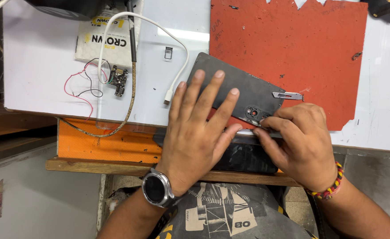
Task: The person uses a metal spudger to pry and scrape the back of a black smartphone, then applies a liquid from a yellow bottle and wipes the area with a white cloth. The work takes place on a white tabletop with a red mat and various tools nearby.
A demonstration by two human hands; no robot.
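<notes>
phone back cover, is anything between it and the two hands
Nothing visible is. The left hand lies flat on the dark phone back cover, fingers spread. The right hand pinches at its edge beside the camera cutout. A small metal blade rests on the cover's far corner, apart from both hands.

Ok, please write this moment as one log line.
left hand: flat on phone | right hand: at phone edge | blade: on red mat

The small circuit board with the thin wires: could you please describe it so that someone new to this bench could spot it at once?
Start at the white bench top, left of the red mat. Beside the braided cable and under the loop of the white charging cable lies the small dark circuit board. Unlike the tiny SIM tray nearby, it trails thin red, black and green wires.
</notes>
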